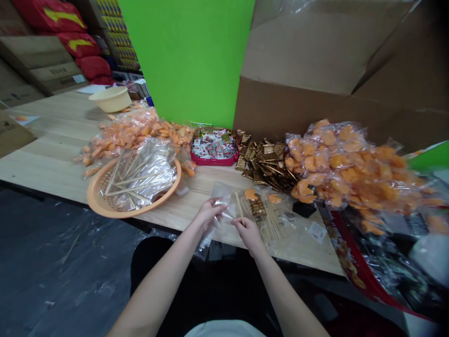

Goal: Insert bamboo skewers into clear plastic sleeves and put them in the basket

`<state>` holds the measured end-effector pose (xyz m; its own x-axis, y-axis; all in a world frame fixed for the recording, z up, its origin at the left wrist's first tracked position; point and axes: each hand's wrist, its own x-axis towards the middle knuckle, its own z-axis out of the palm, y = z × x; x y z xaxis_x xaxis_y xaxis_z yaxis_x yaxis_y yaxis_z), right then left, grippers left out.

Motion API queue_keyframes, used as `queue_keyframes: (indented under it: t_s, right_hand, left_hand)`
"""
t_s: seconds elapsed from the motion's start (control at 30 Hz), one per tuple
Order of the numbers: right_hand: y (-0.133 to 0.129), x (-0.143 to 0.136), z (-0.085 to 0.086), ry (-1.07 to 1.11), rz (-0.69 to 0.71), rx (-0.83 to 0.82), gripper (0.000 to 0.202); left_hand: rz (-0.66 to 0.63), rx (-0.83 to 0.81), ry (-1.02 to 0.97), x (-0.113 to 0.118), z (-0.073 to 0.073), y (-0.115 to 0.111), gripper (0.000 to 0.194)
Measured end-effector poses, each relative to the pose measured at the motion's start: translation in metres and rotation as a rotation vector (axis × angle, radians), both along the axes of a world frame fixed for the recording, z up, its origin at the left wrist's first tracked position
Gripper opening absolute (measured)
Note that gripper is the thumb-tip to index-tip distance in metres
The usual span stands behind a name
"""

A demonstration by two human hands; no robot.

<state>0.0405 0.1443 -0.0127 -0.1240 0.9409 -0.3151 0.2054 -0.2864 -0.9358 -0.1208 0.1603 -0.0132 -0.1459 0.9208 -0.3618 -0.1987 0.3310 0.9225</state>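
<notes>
Near the table's front edge, my left hand (209, 211) pinches a clear plastic bag (205, 241), with more thin plastic under and beyond the fingers. My right hand (248, 232) has its fingertips closed on a thin wooden stick (239, 205), which points away from me beside the bag. Both hands are close together but apart. Just right of my right hand lie several loose wooden sticks (273, 225), a gold packet (258, 209) and an orange piece (250, 194) on clear plastic. A second orange piece lies a little farther right.
An orange basket (91, 199) of bagged sticks overhangs the front edge at left. Behind stand a pink tray (213, 162) of small sachets, a heap of gold packets (268, 159) and piles of bagged orange pieces (340, 161). A green panel (189, 61) and cardboard (301, 51) rise behind.
</notes>
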Motion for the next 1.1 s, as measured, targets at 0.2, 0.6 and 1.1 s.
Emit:
queue_keyframes:
  t_s: [0.2,0.6,1.1]
  right_hand:
    - [-0.007,0.019,0.01,0.037,-0.101,-0.084,0.03]
    - [-0.047,0.02,0.051,-0.002,0.104,0.07,0.031]
    - [-0.014,0.036,0.146,0.394,-0.068,0.414,0.034]
  left_hand:
    - [0.086,0.058,0.258,-0.023,0.001,0.01,0.043]
    - [-0.202,0.076,-0.283,0.039,0.054,-0.053,0.043]
    - [-0.36,-0.071,-0.418,0.033,0.103,-0.104,0.043]
